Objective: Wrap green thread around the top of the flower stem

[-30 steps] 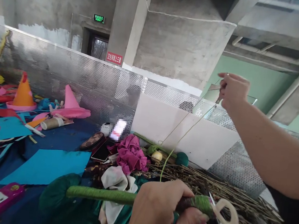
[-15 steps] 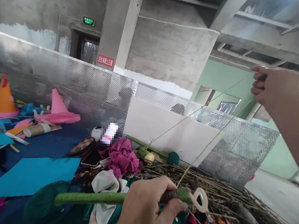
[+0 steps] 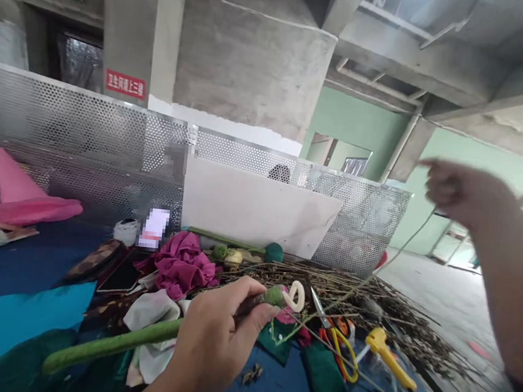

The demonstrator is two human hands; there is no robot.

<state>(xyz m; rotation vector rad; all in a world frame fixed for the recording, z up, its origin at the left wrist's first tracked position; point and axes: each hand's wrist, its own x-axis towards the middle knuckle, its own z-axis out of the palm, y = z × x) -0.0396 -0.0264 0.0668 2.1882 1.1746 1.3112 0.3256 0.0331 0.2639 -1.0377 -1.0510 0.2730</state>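
Note:
My left hand [image 3: 223, 334] is wrapped round a green-covered stick [image 3: 112, 349], its thumb and forefinger near the wrapped end. A cream loop [image 3: 297, 297] sticks out from that end. At the upper right, my right hand [image 3: 452, 186] is raised and blurred, its fingers closed on a thin green thread [image 3: 407, 242]. The thread slopes down from it towards the wrapped end of the stick and hangs slack near there. Scissors with yellow and red handles [image 3: 343, 349] lie to the right of my left hand.
A yellow glue gun [image 3: 391, 358] lies at the right beside tangled thread. Dry twigs [image 3: 398, 311] spread behind it. Magenta cloth [image 3: 185, 266], a phone [image 3: 153, 229], blue sheet [image 3: 21, 330] and pink felt hat [image 3: 25, 198] are on the left. A perforated metal screen [image 3: 78, 123] stands behind.
The view has swung to the right. My right hand has come lower, and the thread now sags instead of stretching taut. The glue gun and tangled thread show more fully. My left hand keeps its hold.

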